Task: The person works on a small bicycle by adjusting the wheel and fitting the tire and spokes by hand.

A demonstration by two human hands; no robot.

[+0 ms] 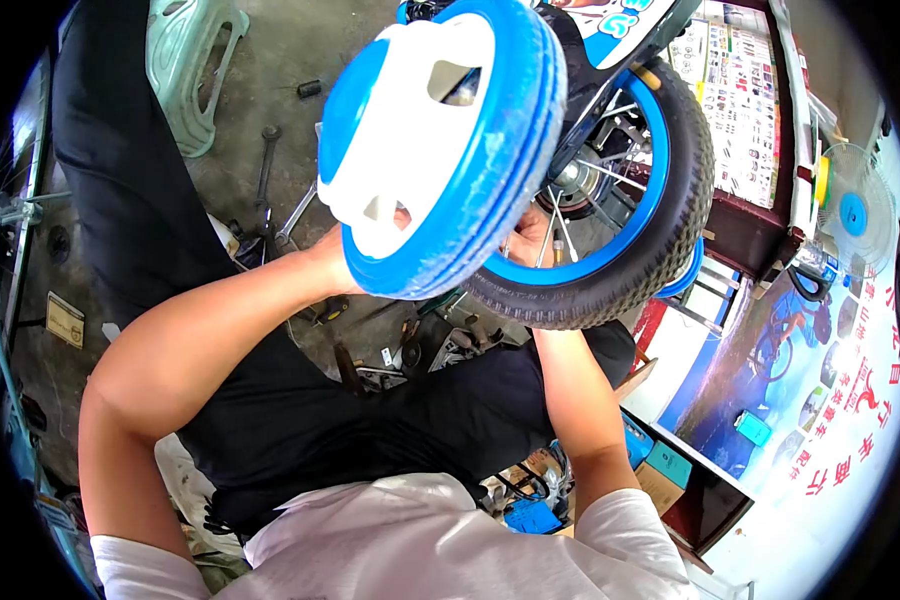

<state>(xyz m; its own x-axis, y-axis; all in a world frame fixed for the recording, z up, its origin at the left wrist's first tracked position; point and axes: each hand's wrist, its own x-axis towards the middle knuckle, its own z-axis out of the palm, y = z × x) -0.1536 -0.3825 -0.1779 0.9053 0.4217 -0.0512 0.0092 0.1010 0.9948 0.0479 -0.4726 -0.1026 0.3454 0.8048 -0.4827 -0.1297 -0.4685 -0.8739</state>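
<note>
A blue and white training wheel [420, 130] stands upright beside the spoked wheel [692, 160] of a small bicycle, which has a blue rim and a black knobbly tyre. My left hand [336, 262] is closed on the lower left edge of the training wheel, and a fingertip shows through one of its holes. Behind the training wheel, my right hand [532, 238] reaches in among the spokes near the hub [576, 180]. Its fingers are bent, and the training wheel partly covers them, so what they hold is hidden.
On the floor lie a wrench [268, 165], another spanner [298, 212] and a pile of tools [410, 345]. A pale green plastic stool [192, 80] stands at upper left. To the right are a printed counter [760, 370] and a fan [854, 212].
</note>
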